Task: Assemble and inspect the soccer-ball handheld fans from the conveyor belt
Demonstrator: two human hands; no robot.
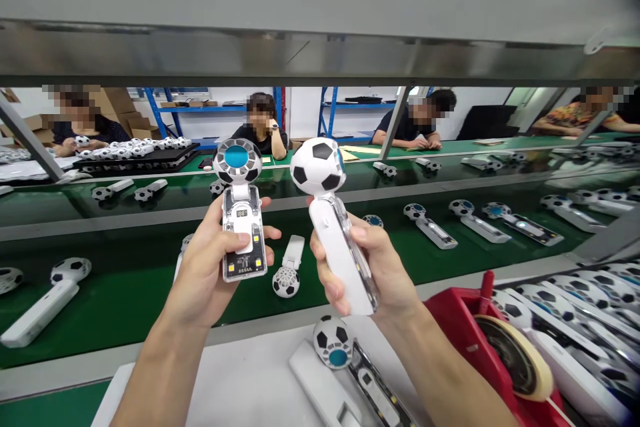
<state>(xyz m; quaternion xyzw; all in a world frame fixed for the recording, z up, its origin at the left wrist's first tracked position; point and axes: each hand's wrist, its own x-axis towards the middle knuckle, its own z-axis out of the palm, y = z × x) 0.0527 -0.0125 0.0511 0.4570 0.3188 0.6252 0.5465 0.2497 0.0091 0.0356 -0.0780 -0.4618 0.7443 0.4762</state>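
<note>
My left hand (203, 260) grips a handheld fan (238, 167) with a football-patterned head and a blue centre. Its clear front faces me, showing a circuit board and a small display, and my thumb rests on the white panel. In my right hand (373, 257) is a second football handheld fan (316, 167), turned so that its white back and side show. Both fans are held upright above the belt. Below them on the white surface lie another football fan (333, 343) with a clear front and a white handle piece (320, 380).
A red tape dispenser (460, 320) stands at right beside rows of fans (575, 293). More fans (430, 227) lie along the green conveyor belt (200, 310). A grey metal beam (320, 13) crosses overhead. Several people sit across the line, near a black tray (135, 159) of fans.
</note>
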